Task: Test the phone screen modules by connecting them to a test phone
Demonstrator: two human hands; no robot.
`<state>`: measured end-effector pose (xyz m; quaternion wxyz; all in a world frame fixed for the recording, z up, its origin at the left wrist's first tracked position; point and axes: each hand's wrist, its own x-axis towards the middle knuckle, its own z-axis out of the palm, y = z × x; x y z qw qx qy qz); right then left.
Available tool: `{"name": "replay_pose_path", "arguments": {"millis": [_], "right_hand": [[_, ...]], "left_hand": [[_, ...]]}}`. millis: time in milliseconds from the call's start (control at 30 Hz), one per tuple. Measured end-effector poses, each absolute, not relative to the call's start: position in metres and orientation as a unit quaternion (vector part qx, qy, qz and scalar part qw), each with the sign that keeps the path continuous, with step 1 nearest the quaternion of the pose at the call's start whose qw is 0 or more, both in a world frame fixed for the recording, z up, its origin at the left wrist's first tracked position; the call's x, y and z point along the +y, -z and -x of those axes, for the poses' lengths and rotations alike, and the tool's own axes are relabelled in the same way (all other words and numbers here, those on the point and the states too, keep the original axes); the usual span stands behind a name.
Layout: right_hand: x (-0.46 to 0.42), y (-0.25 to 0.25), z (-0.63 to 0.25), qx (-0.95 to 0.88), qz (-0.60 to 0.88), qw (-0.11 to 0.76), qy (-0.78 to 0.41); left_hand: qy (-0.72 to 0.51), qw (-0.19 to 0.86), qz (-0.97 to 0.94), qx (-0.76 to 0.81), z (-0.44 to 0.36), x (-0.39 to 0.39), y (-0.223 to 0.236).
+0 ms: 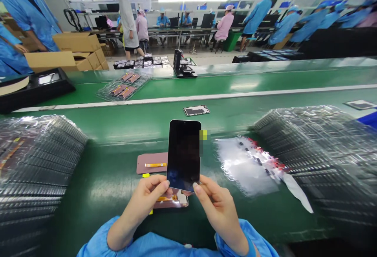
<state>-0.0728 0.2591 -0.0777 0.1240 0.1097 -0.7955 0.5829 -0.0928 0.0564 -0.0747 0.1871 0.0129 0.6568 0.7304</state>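
Between my two hands a phone screen (184, 153) is held up, its dark glass facing me. My left hand (150, 194) pinches its lower left corner, and my right hand (216, 204) pinches the lower right corner. A yellow tab sticks out from its right edge. Behind and below it, on the green table, lies a brownish-pink screen panel (149, 158) with an orange flex cable, partly hidden by the held screen. Another such panel (166, 205) lies nearer me, partly covered by my hands.
Stacks of clear plastic trays stand at left (38, 162) and right (318, 151). Clear film sheets (241, 166) with red tabs lie right of centre. Beyond are a phone housing (196, 110), a tray of panels (125, 85) and a black fixture (183, 66). People work in the background.
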Motion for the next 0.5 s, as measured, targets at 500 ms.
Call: {"name": "replay_pose_path", "arguments": {"millis": [500], "right_hand": [[0.268,0.085,0.099,-0.629,-0.072,-0.089,-0.769]], "left_hand": [[-0.799,0.222,0.031,0.559,0.096,0.056,0.067]]}}
